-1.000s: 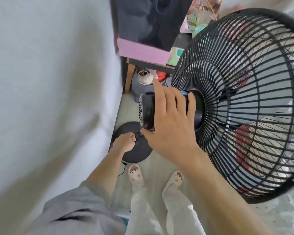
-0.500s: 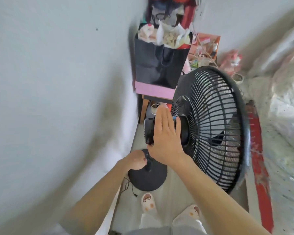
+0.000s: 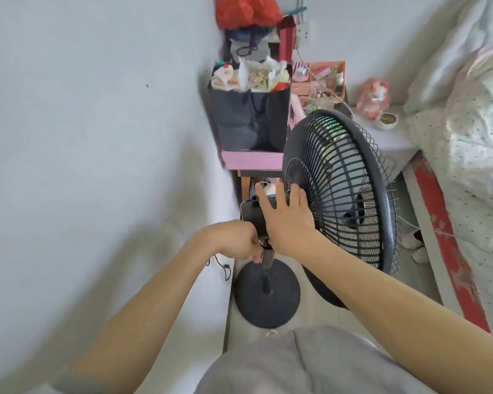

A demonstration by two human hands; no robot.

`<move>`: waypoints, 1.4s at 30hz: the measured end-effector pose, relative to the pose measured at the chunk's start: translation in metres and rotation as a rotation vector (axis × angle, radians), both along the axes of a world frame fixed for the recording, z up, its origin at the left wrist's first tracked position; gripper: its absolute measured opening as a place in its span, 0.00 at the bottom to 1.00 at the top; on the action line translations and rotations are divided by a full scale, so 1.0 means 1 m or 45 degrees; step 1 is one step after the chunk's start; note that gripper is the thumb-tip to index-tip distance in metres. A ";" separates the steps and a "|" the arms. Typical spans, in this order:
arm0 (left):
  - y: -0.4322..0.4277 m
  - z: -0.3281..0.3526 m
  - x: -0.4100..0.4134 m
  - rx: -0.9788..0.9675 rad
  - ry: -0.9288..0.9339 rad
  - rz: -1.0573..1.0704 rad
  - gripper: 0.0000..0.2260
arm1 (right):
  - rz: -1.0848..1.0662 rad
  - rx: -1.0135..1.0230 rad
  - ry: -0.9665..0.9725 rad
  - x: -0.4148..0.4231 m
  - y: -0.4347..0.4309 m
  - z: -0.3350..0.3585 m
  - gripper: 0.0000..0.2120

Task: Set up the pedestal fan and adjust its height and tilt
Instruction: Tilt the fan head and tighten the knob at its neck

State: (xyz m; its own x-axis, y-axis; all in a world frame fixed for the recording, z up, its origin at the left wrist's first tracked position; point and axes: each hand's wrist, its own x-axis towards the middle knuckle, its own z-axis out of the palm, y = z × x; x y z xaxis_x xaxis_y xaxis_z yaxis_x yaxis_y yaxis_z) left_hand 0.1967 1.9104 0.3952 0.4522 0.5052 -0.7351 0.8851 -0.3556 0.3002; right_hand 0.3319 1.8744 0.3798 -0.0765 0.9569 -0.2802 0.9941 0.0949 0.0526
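Plainly, the black pedestal fan with a round wire grille (image 3: 339, 194) stands on the floor in the gap between the white wall (image 3: 83, 137) and the bed with a dotted white quilt (image 3: 467, 143). Its round black base (image 3: 268, 302) is just ahead of the person's grey garment (image 3: 296, 362). The right hand (image 3: 285, 220) is draped over the black motor housing (image 3: 251, 214) behind the grille. Its fingers are spread and bent over the top, grasping it and covering most of it. The left hand (image 3: 236, 240) is clenched round the upper end of the thin black pole (image 3: 266, 280), directly under the housing. Knuckles and the right wrist hide the joint there, and the right forearm cuts off the grille's lower rim. Behind the fan, a black paper bag (image 3: 248, 123) stuffed with blurred items sits on a pink box (image 3: 251, 160). Under it is a small bench, of which only a wooden leg (image 3: 245, 186) shows. A thin black cable (image 3: 222, 265) lies by the wall.
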 end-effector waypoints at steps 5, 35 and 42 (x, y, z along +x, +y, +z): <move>0.034 0.042 0.005 0.083 -0.023 -0.082 0.12 | 0.071 -0.082 -0.002 0.002 0.002 0.009 0.44; 0.054 -0.076 -0.018 0.105 -1.015 1.372 0.14 | 0.048 -0.024 -0.028 -0.010 -0.004 0.008 0.40; 0.045 -0.116 -0.016 -0.021 -1.102 1.687 0.12 | 0.046 -0.009 -0.050 -0.017 0.011 0.005 0.36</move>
